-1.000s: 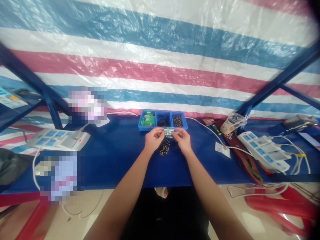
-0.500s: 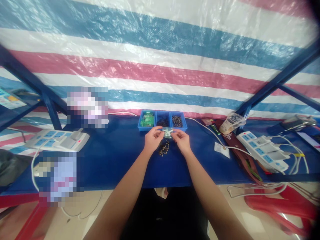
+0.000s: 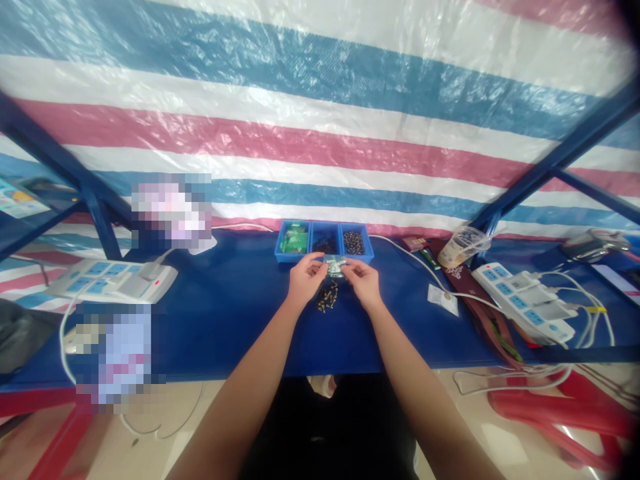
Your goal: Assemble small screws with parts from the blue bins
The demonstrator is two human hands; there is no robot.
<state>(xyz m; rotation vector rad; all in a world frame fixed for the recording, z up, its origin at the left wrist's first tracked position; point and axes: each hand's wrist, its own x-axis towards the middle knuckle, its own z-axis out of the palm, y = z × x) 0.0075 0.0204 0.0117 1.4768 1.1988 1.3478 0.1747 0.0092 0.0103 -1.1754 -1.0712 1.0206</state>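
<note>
Pinching small clear pkt (image 3: 335,266) btwn L hand (image 3: 306,275) & R hand (image 3: 364,279), w/ thumb & fingertips of each closed on opp. sides. Holding it over worktop (image 3: 225,313), nearer back edge than front. Just frontward, can see loose brass/black pcs (image 3: 327,298); toward back edge, blue 3-compt. tray (image 3: 287,257) w/ green pcs (image 3: 295,238) in L compt.
</note>
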